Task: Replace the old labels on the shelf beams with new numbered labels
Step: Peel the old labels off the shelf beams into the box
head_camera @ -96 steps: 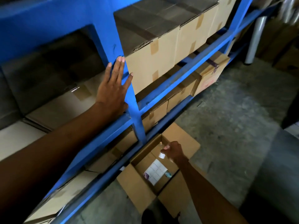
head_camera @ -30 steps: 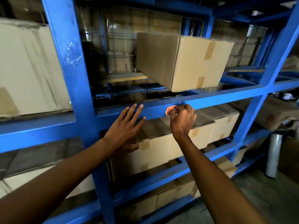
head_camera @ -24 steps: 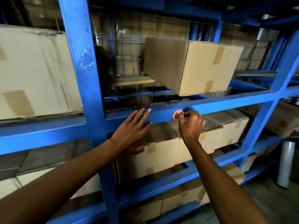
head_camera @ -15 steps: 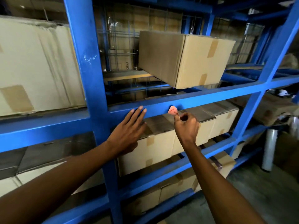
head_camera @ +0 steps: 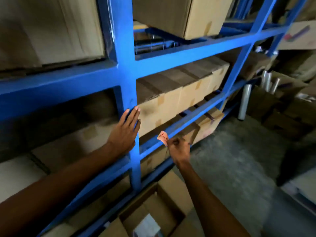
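My right hand (head_camera: 178, 148) pinches a small crumpled orange-pink label (head_camera: 162, 137) with dark writing, held free in front of a lower blue shelf beam (head_camera: 191, 115). My left hand (head_camera: 125, 131) lies flat, fingers together, against the blue upright post (head_camera: 127, 79). The upper beam (head_camera: 188, 52) shows bare blue paint where I can see it. An open cardboard box (head_camera: 164, 207) stands on the floor below my right arm, with a white sheet (head_camera: 147, 224) inside it.
Closed cardboard boxes (head_camera: 181, 98) fill the shelves on every level. Rolls of clear film (head_camera: 243, 101) stand by the rack's far end, with more cartons (head_camera: 287, 103) on the right. Grey concrete floor (head_camera: 239, 159) stretches to the right of the rack.
The label came off the upper beam and my right hand carried it downward. My left hand shifted from the beam to the upright post. My view tilted down toward the floor box.
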The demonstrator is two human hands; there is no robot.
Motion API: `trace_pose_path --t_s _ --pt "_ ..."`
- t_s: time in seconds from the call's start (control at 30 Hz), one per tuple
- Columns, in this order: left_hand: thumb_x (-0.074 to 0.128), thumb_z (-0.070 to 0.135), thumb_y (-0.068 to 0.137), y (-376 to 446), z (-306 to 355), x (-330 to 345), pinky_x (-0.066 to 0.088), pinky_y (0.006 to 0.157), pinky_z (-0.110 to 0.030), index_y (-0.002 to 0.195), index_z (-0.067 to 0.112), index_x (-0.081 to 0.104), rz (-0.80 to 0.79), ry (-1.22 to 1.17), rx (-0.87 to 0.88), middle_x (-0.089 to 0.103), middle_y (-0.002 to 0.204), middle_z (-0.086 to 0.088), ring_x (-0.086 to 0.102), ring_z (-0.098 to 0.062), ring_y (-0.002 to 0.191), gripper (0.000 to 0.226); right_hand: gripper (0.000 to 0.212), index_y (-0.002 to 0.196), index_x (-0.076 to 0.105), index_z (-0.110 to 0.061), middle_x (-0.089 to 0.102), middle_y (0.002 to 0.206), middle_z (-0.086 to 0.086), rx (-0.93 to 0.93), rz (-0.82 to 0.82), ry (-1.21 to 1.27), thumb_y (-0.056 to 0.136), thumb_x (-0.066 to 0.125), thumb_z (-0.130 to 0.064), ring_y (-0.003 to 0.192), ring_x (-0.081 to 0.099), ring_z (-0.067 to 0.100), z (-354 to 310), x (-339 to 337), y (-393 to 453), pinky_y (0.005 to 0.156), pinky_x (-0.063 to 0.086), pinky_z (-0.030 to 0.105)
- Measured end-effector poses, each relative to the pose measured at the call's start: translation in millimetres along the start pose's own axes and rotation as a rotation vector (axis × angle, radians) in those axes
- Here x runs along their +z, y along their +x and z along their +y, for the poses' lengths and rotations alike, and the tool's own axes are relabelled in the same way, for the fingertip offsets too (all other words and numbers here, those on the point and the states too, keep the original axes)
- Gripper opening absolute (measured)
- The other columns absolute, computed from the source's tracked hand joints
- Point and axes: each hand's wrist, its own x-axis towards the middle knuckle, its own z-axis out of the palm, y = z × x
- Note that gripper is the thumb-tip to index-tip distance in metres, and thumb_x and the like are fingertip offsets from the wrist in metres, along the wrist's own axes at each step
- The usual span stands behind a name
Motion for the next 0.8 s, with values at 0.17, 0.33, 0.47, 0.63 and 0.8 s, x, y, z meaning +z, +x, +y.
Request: trace_pose_path --t_s 0.17,0.33,0.47,0.63,0.8 --pt "0.058 0.041 0.077 -27 22 22 -0.004 0.114 -0.056 0.142 0.003 0.033 -0.104 -0.109 0.028 0.008 0.153 -0.032 0.004 -0.044 0.143 0.079 0.033 0.085 0.068 -0.004 0.07 0.098 0.022 0.253 -0.104 -0.134 0.081 0.062 -0.036 0.098 0.064 0.035 67 31 -59 0.081 0.049 0.035" --pt "0.047 0.037 0.089 -35 26 36 -0.005 0.116 -0.051 0.147 0.004 0.018 -0.108 -0.132 0.031 -0.004 0.154 -0.029 -0.004 -0.04 0.144 0.072 0.02 0.091 0.066 -0.004 0.069 0.102 0.021 0.329 -0.179 -0.242 0.08 0.063 -0.02 0.1 0.063 0.036 113 47 -90 0.087 0.05 0.038" --pt "0.044 0.04 0.09 -31 28 39 -0.011 0.115 -0.051 0.148 0.005 0.01 -0.123 -0.118 0.033 -0.01 0.153 -0.031 -0.01 -0.042 0.143 0.075 0.019 0.087 0.067 -0.002 0.07 0.1 0.021 0.394 -0.182 -0.234 0.078 0.064 -0.018 0.097 0.065 0.034 127 56 -91 0.084 0.052 0.036" --pt "0.049 0.041 0.088 -30 28 41 -0.013 0.114 -0.05 0.148 0.004 0.007 -0.126 -0.131 0.059 -0.006 0.154 -0.029 -0.011 -0.044 0.142 0.082 0.028 0.107 0.059 0.002 0.064 0.115 0.022 0.442 -0.232 -0.277 0.084 0.061 -0.015 0.108 0.06 0.035 134 64 -87 0.089 0.049 0.037" --pt "0.047 0.042 0.089 -32 29 40 -0.011 0.114 -0.05 0.149 0.007 0.002 -0.141 -0.13 0.062 -0.008 0.155 -0.028 -0.012 -0.043 0.142 0.082 0.028 0.108 0.059 0.0 0.062 0.118 0.02 0.457 -0.249 -0.304 0.082 0.059 -0.013 0.11 0.059 0.035 146 63 -87 0.091 0.049 0.036"
